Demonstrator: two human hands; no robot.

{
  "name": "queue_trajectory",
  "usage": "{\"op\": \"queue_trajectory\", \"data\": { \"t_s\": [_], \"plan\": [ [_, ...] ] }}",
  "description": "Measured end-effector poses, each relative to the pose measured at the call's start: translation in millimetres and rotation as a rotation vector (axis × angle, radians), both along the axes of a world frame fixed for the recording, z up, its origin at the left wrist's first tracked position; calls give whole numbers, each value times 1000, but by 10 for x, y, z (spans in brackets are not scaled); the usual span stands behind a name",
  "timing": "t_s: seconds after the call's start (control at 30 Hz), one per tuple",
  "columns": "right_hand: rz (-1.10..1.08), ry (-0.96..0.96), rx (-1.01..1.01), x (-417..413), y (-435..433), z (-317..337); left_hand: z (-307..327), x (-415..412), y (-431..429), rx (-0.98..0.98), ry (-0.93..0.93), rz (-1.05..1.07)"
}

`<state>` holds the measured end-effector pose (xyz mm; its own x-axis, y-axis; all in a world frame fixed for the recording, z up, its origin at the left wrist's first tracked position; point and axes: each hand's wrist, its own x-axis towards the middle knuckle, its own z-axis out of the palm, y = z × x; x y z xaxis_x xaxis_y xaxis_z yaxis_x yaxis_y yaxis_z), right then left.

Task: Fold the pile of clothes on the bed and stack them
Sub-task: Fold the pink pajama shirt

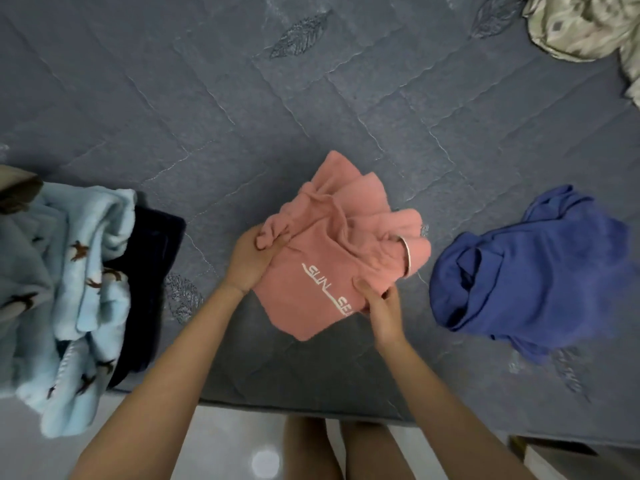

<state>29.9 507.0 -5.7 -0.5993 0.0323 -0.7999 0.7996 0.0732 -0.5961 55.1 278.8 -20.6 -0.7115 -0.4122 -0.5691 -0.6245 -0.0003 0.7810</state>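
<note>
A pink fleece garment (332, 251) with white lettering lies partly folded near the front edge of the grey quilted bed (242, 109). My left hand (251, 258) grips a bunched fold at its left edge. My right hand (379, 308) pinches its lower right corner by the lettering. A crumpled blue garment (530, 275) lies to the right, apart from the pink one. At the left sits a heap of light blue fleece with brown figures (79, 292) over a dark navy piece (152, 268).
A beige patterned cloth (588, 26) lies bunched at the far right corner of the bed. The bed's front edge runs just below my forearms, with white floor (242, 441) and my legs beyond it. A brownish item (17, 188) shows at the left edge.
</note>
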Motion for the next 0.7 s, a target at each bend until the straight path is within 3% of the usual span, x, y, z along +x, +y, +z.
{"op": "queue_trajectory", "data": {
  "t_s": [0.13,0.2,0.3,0.37,0.5,0.6,0.7],
  "plan": [
    [105,-207,41,539,-125,-11,39,-73,-319,-365,-25,-299],
    [90,-279,50,613,-175,-90,-4,-48,-383,-461,-66,-265],
    [-47,-131,163,523,-114,-170,-113,152,-302,-506,-42,-48],
    [-77,18,276,376,-9,-174,-181,363,-179,-450,-73,138],
    [168,254,330,12,125,-308,-153,725,177,-73,-105,499],
    [378,331,336,-234,90,-404,-126,843,352,36,-199,554],
    [515,256,287,-386,9,-442,-117,832,350,91,-201,538]
  ]
}}
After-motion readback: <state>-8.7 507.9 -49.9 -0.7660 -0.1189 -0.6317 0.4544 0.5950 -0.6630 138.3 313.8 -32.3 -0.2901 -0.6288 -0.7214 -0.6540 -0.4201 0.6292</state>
